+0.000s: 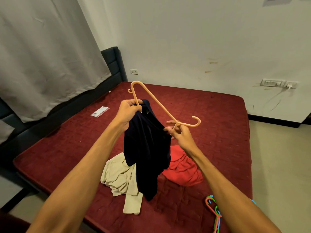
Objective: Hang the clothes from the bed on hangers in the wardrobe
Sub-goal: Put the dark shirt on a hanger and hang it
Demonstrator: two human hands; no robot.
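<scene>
A dark navy garment [147, 148] hangs in the air above the bed, partly threaded on a peach plastic hanger [158, 103]. My left hand [128, 113] grips the garment's collar together with one arm of the hanger. My right hand [178, 134] pinches the other side of the garment and the hanger just below its hook. On the red mattress [67, 145] beneath lie a beige garment [121, 177] and a red garment [183, 167]. The wardrobe is out of view.
Several coloured hangers [214, 211] lie at the mattress's near right corner, partly behind my right forearm. A small clear packet [99, 111] sits on the far left of the bed. A grey curtain [42, 56] hangs at the left; tiled floor [277, 165] lies to the right.
</scene>
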